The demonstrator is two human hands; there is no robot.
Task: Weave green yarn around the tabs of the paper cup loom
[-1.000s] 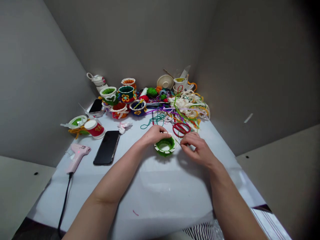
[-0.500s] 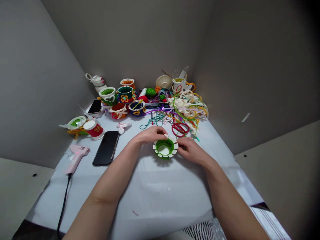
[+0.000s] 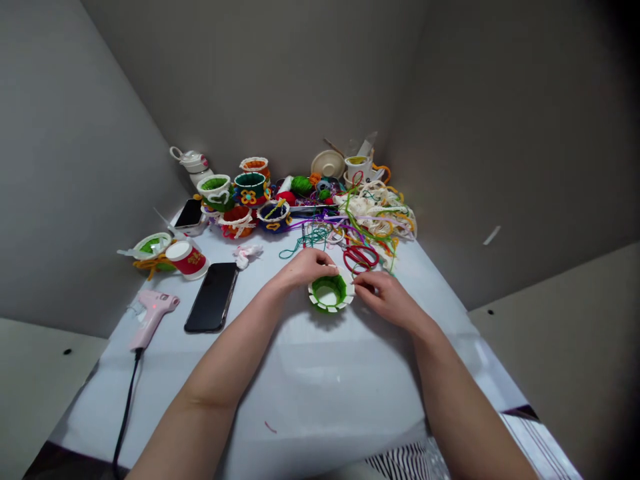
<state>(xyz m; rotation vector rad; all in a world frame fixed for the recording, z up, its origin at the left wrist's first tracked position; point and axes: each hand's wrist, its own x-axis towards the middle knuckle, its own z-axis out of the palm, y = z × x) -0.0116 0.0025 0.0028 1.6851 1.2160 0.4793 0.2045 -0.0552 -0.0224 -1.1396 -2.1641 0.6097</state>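
A small paper cup with a rim cut into white tabs and green yarn inside it stands on the white table in front of me. My left hand grips its far-left rim between thumb and fingers. At the cup's right side, my right hand is closed in a pinch against the rim. What sits between those fingertips is too small to make out. Just beyond the right hand lie red-handled scissors.
A pink glue gun, a black phone and a red-and-white paper cup lie to the left. Several yarn-wrapped cups stand at the back. Behind the scissors is a heap of loose yarn.
The cup has tilted and turned slightly in my left hand. My right hand has drawn a little rightward from the rim, and its fingers are now pinched together.
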